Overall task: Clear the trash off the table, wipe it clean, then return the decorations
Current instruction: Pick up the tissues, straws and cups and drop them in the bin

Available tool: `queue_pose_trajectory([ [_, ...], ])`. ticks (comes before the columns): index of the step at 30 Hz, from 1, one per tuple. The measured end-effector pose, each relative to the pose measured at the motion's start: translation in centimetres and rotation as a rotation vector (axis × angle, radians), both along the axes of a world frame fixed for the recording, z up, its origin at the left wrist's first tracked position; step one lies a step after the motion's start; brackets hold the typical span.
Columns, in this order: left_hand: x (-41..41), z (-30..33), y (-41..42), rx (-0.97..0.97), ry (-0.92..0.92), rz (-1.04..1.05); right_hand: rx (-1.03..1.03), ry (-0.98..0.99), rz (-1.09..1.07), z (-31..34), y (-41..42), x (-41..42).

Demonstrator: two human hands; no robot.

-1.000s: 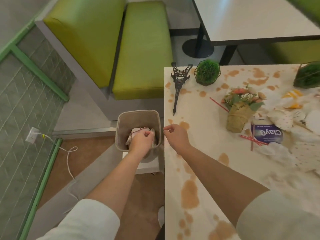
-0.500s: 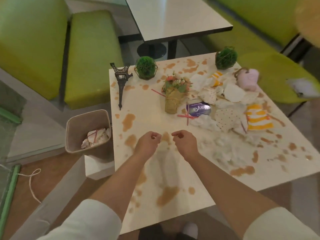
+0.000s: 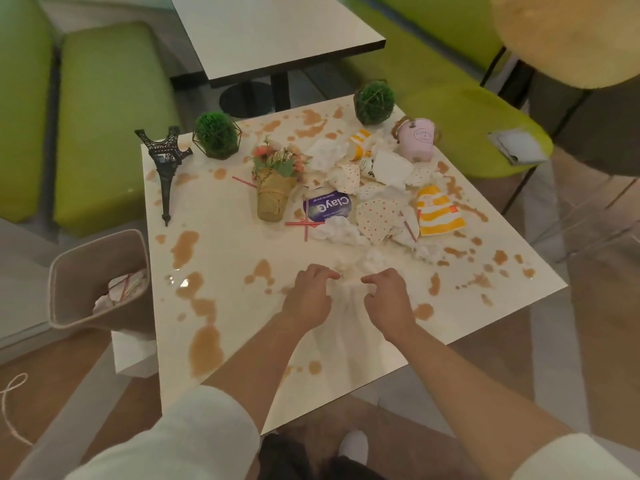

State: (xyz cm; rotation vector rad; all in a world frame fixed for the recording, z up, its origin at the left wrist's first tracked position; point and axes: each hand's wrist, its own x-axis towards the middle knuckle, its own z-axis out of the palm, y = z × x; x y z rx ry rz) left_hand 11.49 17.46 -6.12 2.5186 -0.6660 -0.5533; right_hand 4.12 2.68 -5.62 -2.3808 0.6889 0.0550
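Both hands have left the waste bin and now hover over the stained cream table, fingers loosely curled, holding nothing. Green benches flank that table. On it, beyond the left hand and right hand, lies crumpled paper trash; left of that pile stand the flower bouquet and Eiffel Tower model.

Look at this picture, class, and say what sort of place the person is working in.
Probably a café or casual eatery. Green padded bench seats flank small square tables: the stained table in front and a second table behind it. Crumpled paper cups and tabletop ornaments such as the tower model fit a dining spot.
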Motion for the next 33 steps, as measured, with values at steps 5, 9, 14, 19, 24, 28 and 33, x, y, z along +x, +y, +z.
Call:
queue_pose_trajectory([
  [5,-0.1,-1.5,-1.3,0.112,-0.126,-0.114,-0.056,0.063,0.104,-1.4,-1.5,-0.6],
  [9,0.4,-2.5,-1.7,0.231,-0.209,-0.160,-0.080,0.098,0.198,-2.0,-2.0,-0.3],
  [14,1.3,-2.7,-1.8,0.206,-0.140,-0.074,-0.141,0.119,0.243,-2.5,-2.3,0.5],
  [19,2.4,-3.2,-1.1,0.135,-0.017,0.098,-0.123,0.031,0.214,-1.9,-2.0,1.7],
  [24,3.5,-1.9,0.5,-0.081,-0.013,0.290,0.076,-0.098,0.120,-0.8,0.1,4.0],
  [28,4.5,0.5,2.8,-0.352,0.159,0.526,0.297,-0.153,0.023,0.7,2.8,6.3],
  [33,5.9,2.4,7.5,-0.647,0.256,0.763,0.422,-0.172,-0.024,2.1,7.0,9.5],
])
